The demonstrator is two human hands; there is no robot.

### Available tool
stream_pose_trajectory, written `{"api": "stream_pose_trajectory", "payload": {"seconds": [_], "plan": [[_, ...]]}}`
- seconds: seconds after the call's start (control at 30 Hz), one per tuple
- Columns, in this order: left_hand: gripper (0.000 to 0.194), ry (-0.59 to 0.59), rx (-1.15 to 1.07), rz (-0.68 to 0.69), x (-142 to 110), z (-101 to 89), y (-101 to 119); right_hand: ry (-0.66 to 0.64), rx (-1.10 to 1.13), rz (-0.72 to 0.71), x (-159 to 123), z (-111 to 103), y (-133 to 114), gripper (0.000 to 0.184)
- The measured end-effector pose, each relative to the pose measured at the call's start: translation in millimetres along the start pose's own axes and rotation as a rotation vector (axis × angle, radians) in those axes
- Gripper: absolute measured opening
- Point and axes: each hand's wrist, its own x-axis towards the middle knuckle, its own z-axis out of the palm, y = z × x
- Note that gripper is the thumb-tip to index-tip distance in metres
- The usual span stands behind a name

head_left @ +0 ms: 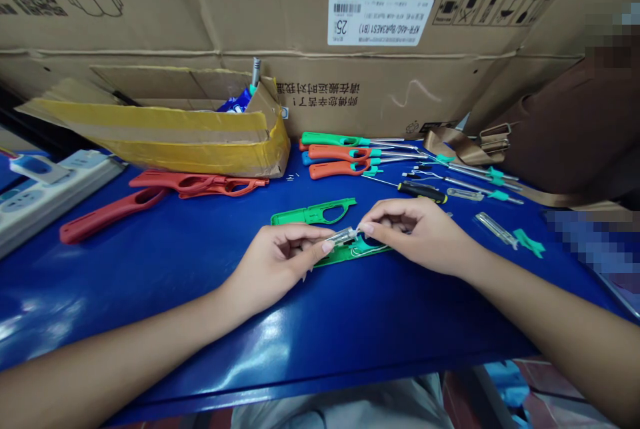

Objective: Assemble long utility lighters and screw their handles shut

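Between its thumb and fingers my left hand (pixel 280 252) holds a small clear lighter fuel tank (pixel 341 238), tilted up to the right. At the tank's right end, a tiny white part (pixel 355 232) shows. The fingertips of my right hand (pixel 425 232) are pinched close to that part; what they grip is too small to make out. Under both hands lies a green lighter handle half (pixel 340 256) with a thin white wire in it, partly hidden. Just behind the hands rests the other green handle half (pixel 307 214), with its trigger loop on the right.
Several assembled lighters (pixel 340 154), a screwdriver (pixel 423 191) and a loose clear tank (pixel 495 229) lie behind and right. Red handle halves (pixel 115 216) and a power strip (pixel 55 189) are left. A taped carton (pixel 200 146) stands behind; a person (pixel 555 129) is at right.
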Motion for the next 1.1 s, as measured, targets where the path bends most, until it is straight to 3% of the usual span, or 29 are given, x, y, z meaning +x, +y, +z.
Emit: {"api": "stream_pose_trajectory", "payload": {"seconds": [0.2, 0.43, 0.5, 0.6, 0.77, 1.1], "plan": [[0.029, 0.024, 0.022, 0.024, -0.5, 2.0, 1.3, -0.007, 0.062, 0.036, 1.1, 3.9, 2.1, 0.035], [0.027, 0.022, 0.029, 0.043, 0.1, 0.6, 1.7, -0.025, -0.054, -0.006, 0.3, -0.7, 2.8, 0.027], [0.027, 0.012, 0.059, 0.049, -0.1, -1.4, 1.9, -0.005, -0.113, -0.058, -0.5, -3.2, 2.2, 0.023], [0.025, -0.011, 0.186, 0.105, -0.8, -6.1, 2.5, 0.014, -0.249, -0.254, -2.5, -6.9, 1.5, 0.022], [0.021, -0.044, 0.393, 0.255, -2.6, -12.0, 3.3, -0.108, -0.462, -0.53, -4.5, -5.3, 7.2, 0.03], [0.023, -0.161, 0.569, 0.321, -5.5, -17.9, 5.3, -0.178, -0.582, -0.573, -1.1, 2.1, 19.4, 0.026]]}}
